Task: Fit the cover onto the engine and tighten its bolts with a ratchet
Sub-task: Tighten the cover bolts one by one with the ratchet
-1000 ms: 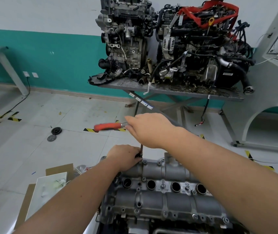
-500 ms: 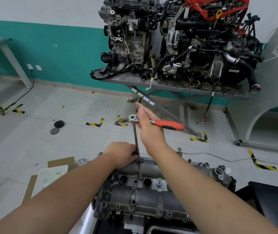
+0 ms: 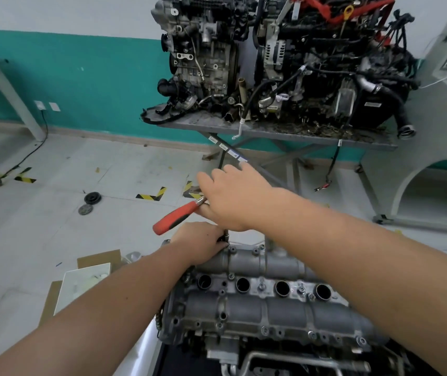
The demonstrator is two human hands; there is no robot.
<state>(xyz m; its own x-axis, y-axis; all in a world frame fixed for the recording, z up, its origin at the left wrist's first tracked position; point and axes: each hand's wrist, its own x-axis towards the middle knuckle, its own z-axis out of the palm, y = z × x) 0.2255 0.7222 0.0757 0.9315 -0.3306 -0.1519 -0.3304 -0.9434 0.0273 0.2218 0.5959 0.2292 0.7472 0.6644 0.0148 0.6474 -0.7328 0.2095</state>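
Left hand (image 3: 203,241) pinches the extension at the far-left corner bolt of the cover (image 3: 257,299), seated on the engine; right hand (image 3: 237,198), fingers spread straight, rests atop the ratchet (image 3: 177,215).

We see two bare forearms reaching in from the lower edge, with no sleeves, gloves, watch or rings on them. Our left hand (image 3: 199,241) and right hand (image 3: 234,198) are uncovered too, fingernails short and plain. Fine hairs show along the forearms.
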